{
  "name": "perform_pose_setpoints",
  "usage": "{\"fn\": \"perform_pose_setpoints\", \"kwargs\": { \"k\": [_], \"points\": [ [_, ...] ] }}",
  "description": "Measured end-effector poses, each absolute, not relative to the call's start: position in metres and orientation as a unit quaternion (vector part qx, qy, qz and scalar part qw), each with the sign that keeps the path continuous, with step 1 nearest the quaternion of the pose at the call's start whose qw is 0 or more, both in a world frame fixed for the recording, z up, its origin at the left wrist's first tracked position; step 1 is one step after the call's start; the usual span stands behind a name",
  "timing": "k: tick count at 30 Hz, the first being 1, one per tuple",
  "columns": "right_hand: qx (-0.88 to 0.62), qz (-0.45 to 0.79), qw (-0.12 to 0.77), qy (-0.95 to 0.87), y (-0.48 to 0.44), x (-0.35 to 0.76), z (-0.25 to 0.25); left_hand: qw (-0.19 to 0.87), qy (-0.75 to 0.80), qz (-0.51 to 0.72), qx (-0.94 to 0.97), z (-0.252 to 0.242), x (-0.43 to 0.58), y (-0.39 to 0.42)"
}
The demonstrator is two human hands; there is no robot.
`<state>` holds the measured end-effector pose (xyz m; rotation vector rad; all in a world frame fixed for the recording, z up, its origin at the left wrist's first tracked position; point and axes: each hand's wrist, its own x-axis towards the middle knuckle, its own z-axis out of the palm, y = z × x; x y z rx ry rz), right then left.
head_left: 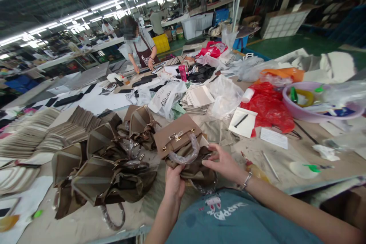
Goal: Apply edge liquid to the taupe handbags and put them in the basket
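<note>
A brown handbag [174, 129] with gold-coloured hardware on its front panel lies tilted in front of me. A plastic-wrapped handle [185, 155] arches over it, and dark olive lining cloth [197, 173] bulges out at its near side. My left hand [175, 183] is closed on the near left edge of the handbag, thumb on top. My right hand [221, 163] pinches the cloth at the handbag's right side; the fingertips are partly hidden in the folds. Several similar unfinished bags [97, 179] lie to the left, linings pulled out.
Stacked brown panels [25, 133] fill the table's left side. Plastic bags [225, 95], a red bag [270, 106] and a lilac basin [303, 114] lie to the right. A white stick-like tool [271, 166] and a glue bottle [257, 171] are near my right forearm. A co-worker [143, 47] stands across the table.
</note>
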<state>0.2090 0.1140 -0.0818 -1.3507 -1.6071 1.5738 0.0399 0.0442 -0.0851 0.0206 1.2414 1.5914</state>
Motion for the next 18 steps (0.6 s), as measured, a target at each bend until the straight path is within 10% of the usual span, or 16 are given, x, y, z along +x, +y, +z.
{"fn": "perform_pose_setpoints", "kwargs": {
  "k": [9,18],
  "points": [
    [-0.274,0.871,0.187,-0.362,0.106,0.16,-0.095,0.581,0.527,0.61,0.116,-0.094,0.034,0.033],
    [-0.379,0.816,0.257,-0.353,0.103,0.152,-0.112,0.518,0.602,0.579,0.184,-0.074,0.03,0.006]
  ]
}}
